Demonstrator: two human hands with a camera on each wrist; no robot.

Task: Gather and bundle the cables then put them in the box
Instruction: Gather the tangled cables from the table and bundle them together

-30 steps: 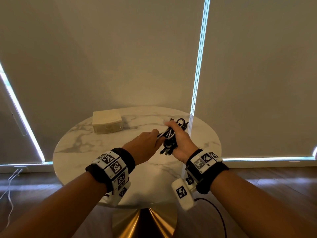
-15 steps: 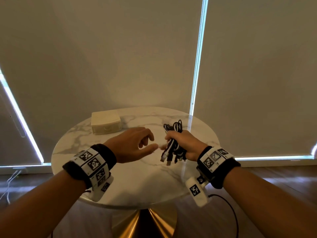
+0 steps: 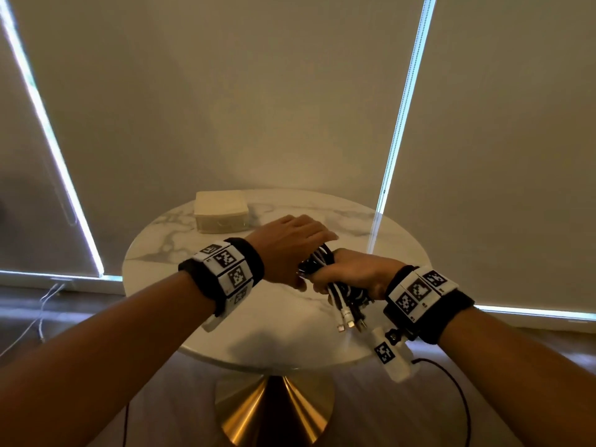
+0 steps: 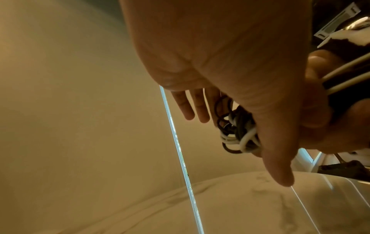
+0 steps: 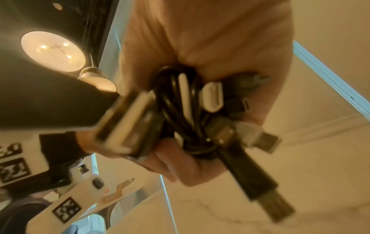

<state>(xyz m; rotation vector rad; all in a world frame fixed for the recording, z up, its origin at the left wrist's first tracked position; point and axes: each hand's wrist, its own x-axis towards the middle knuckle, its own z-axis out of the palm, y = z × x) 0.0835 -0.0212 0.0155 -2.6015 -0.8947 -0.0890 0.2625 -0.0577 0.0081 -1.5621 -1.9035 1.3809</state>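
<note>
The middle of the cable bundle [image 3: 335, 285] is buried inside the right hand [image 3: 354, 272]. In the right wrist view its plugs at lower right are smeared by blur. The left hand [image 3: 290, 246] covers the bundle's upper loops.

Right hand [image 3: 351, 272] fisted, left hand [image 3: 290, 243] flat
</note>
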